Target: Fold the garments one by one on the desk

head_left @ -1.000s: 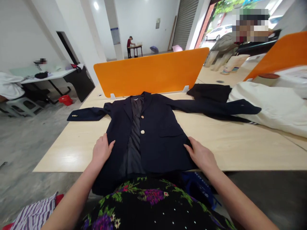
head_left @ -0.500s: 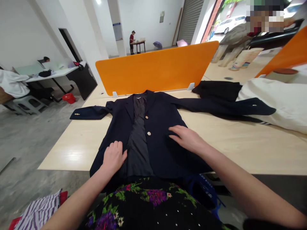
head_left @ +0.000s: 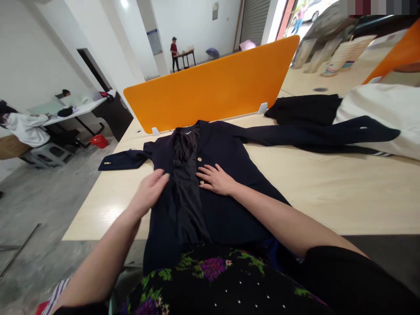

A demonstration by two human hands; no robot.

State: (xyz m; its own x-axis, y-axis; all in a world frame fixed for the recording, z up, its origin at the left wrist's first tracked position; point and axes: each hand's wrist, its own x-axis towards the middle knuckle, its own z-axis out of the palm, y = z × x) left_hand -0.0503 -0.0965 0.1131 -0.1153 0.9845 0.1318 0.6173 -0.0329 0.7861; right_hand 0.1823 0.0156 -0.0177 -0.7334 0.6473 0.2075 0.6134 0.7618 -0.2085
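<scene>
Navy jacket [head_left: 226, 144] is front side up on the wooden table [head_left: 328, 201], collar toward the orange divider [head_left: 210, 89], bottom running over the near edge against the person's floral top [head_left: 213, 269]. Front unbuttoned, panels apart, dark lining [head_left: 187, 201] showing between.

Right hand [head_left: 216, 180]: flat on the right-hand panel, fingers extended and slightly spread, palm down, nothing gripped. Fingertips sit around the lower gold button [head_left: 202, 182]; upper button [head_left: 199, 159] is just beyond them.

Left hand [head_left: 149, 190]: at the left-hand panel, fingers bent and close together, thumb alongside. Motion blur; can't tell whether it has cloth pinched or is only touching.

Left sleeve [head_left: 126, 160] is short-looking, bent out sideways, cuff buttons up. Right sleeve [head_left: 295, 133] is stretched long, cuff end on the white cloth [head_left: 377, 105]. Black cloth [head_left: 305, 109] lies behind that sleeve, near the divider. Stacked cups [head_left: 341, 57] further back. Red bucket [head_left: 99, 141] on the floor at left, near a grey stool [head_left: 52, 154].
</scene>
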